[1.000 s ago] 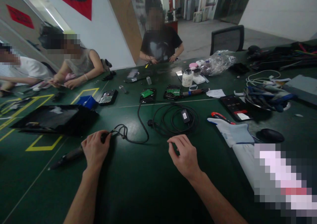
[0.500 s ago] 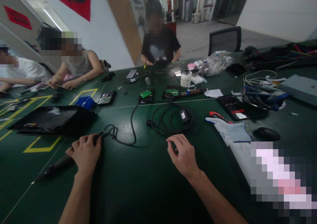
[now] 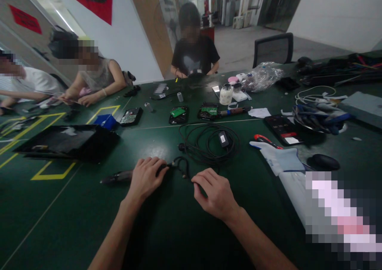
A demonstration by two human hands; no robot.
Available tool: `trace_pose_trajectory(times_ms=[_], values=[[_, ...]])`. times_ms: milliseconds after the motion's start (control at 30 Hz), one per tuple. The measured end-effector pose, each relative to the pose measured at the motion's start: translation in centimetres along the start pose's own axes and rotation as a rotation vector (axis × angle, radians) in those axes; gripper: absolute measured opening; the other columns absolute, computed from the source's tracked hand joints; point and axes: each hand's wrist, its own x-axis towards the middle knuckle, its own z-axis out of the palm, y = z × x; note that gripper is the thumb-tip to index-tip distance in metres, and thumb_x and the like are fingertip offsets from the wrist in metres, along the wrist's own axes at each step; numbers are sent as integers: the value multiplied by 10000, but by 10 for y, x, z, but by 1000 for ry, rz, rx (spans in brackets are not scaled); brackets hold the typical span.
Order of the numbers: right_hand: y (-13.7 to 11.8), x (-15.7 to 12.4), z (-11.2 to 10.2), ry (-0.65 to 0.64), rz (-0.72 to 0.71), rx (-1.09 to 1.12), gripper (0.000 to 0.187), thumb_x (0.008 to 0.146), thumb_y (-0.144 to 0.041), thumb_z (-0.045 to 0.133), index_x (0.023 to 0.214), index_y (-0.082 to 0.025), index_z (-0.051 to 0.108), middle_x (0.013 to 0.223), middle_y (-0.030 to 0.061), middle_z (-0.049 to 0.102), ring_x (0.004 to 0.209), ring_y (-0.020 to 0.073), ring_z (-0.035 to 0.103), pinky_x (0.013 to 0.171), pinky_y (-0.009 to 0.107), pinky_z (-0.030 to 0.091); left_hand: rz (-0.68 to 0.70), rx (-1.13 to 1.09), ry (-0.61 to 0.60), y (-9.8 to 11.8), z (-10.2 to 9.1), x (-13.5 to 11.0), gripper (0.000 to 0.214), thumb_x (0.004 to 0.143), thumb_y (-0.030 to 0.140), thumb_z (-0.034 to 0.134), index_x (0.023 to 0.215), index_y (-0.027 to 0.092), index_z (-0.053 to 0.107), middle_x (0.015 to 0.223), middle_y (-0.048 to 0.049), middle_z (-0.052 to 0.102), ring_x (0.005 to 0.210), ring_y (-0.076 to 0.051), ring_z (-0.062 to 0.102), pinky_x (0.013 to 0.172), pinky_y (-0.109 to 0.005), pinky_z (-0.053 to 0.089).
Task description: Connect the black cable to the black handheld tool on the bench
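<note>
My left hand point(image 3: 146, 178) is wrapped round the rear end of a dark pen-shaped tool point(image 3: 117, 177) that lies on the green table point(image 3: 167, 230) with its tip pointing left. A black cable point(image 3: 179, 165) runs from the tool's back end in a small loop to a larger coil point(image 3: 209, 144) farther out. My right hand point(image 3: 213, 190) rests curled on the table just right of the loop, fingers bent by the cable; whether it grips the cable is hidden.
A black tray point(image 3: 65, 142) lies at left beside yellow floor-style markings. Open hard drives point(image 3: 178, 115) sit mid-table, a white jar point(image 3: 226, 94) behind them. A white glove point(image 3: 277, 158), a black mouse point(image 3: 324, 162) and red-handled pliers point(image 3: 265, 140) lie at right. Three people sit across and at left.
My left hand has slid the tool and its cable to the right, close to my right hand. The long cable loop has shrunk. My right hand has dropped slightly toward the cable.
</note>
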Motion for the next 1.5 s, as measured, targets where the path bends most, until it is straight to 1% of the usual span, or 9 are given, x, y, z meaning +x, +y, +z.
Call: trace_pose_trajectory(times_ms=[167,267,433,567,733,1100,1300,1433,1500], values=[[7,4,0,-57,102,-119,262,936,-203,641,1195,-230,671,1216,103,693,1195,290,578,999,448,500,196,-145,33,85,2,4,150,961,331,658,1083,249,684,1006,-79,743,938,-282,645,863,-463,437],[12,3,0,-105,100,-139,222,885,-180,661,1104,-219,663,1157,100,691,1164,297,563,1009,464,470,258,-177,74,104,6,1,143,982,317,639,1091,235,682,1084,-83,756,980,-273,669,878,-467,460],[11,3,-2,-103,110,-108,268,881,-154,623,1140,-220,621,1182,95,674,1172,292,546,1018,456,445,358,-211,117,93,10,-1,174,1025,285,616,1174,222,679,1220,-71,750,1041,-232,690,916,-426,483],[9,3,-4,-95,139,-124,380,791,-76,609,1144,-214,594,1234,113,648,1208,309,527,1036,464,429,366,-186,163,90,13,-2,187,1023,262,641,1203,241,688,1249,-57,753,1103,-240,684,959,-422,476],[13,2,-1,-42,202,-178,397,783,-46,599,1141,-217,594,1215,120,648,1158,316,535,984,470,431,171,-157,250,90,19,1,230,1015,268,666,1242,274,699,1282,-43,758,1148,-270,669,1027,-474,442],[21,-1,11,-70,189,-277,115,1017,-215,600,1098,-242,677,1141,67,684,1072,269,569,898,446,439,-230,-137,364,78,28,5,212,1023,279,628,1215,309,714,1306,-39,747,1224,-309,626,1127,-546,339],[21,0,8,-57,147,-248,115,1054,-199,562,1060,-229,673,1108,67,702,1068,252,607,874,421,476,-195,-110,322,71,24,6,210,1030,309,619,1218,306,712,1288,-42,752,1192,-319,627,1072,-534,352],[18,1,7,28,81,-145,130,1067,-167,540,1111,-214,652,1240,82,694,1250,248,593,1007,419,486,-94,-106,262,56,19,8,194,1013,358,653,1186,312,728,1229,-34,770,1113,-313,642,991,-500,384],[16,1,7,21,46,-75,131,1069,-156,535,1135,-205,638,1240,84,694,1233,231,611,1014,392,498,-62,-114,239,51,17,9,183,1015,372,653,1167,312,735,1207,-31,775,1085,-303,647,964,-485,392]])
